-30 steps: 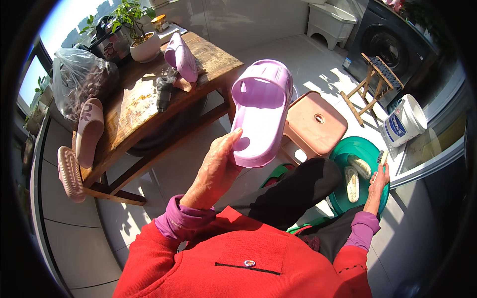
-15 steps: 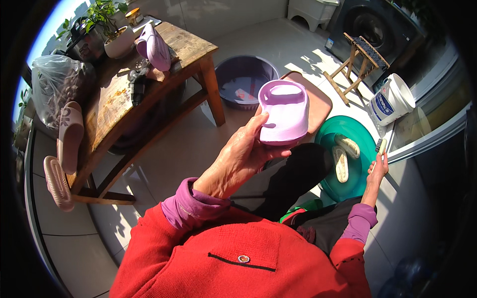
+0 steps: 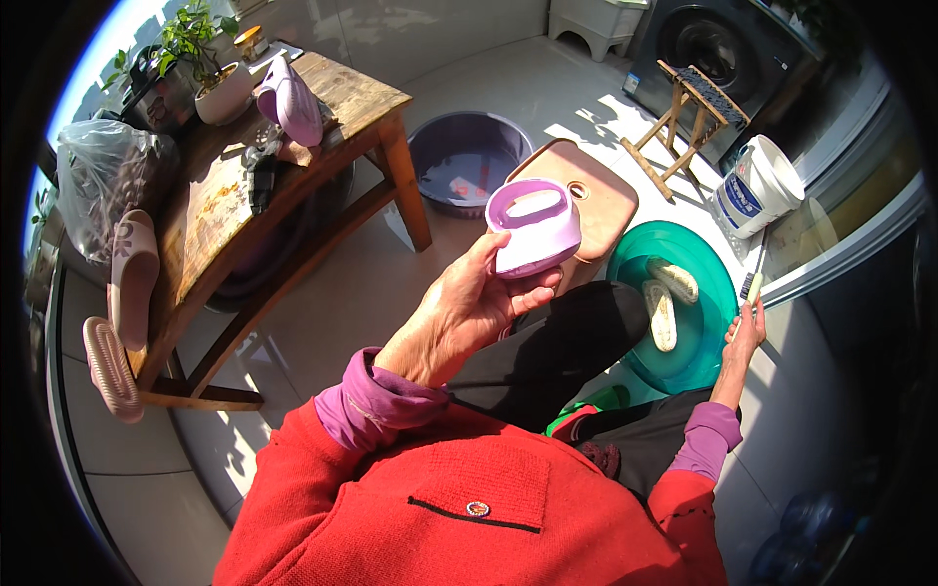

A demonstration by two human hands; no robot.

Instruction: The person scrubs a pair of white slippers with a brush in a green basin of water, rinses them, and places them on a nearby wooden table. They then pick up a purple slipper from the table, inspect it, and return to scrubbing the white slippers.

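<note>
My left hand [image 3: 489, 293] grips a lilac slipper [image 3: 535, 244] by its toe end, thumb on top and fingers beneath. The slipper is tilted, so its foot opening shows. Over at the right, my right hand [image 3: 746, 335] holds a small scrubbing brush [image 3: 751, 289] with a pale handle and dark bristles, bristle end up. The brush is beside the rim of a green basin [image 3: 696, 363]. In that basin lie two whitish insoles [image 3: 661, 314], side by side in shallow water.
A wooden bench [image 3: 357, 107] at left carries a lilac shoe [image 3: 290, 105], a potted plant [image 3: 223, 96] and a plastic bag [image 3: 109, 176]. Pink slippers [image 3: 134, 278] hang at its edge. Beyond stand a purple basin [image 3: 472, 132], pinkish stool [image 3: 606, 186], folding stool [image 3: 686, 127] and white bucket [image 3: 757, 190].
My left hand has tipped the lilac slipper and brought it slightly left, uncovering more of the pinkish stool. My right hand keeps the brush near the green basin.
</note>
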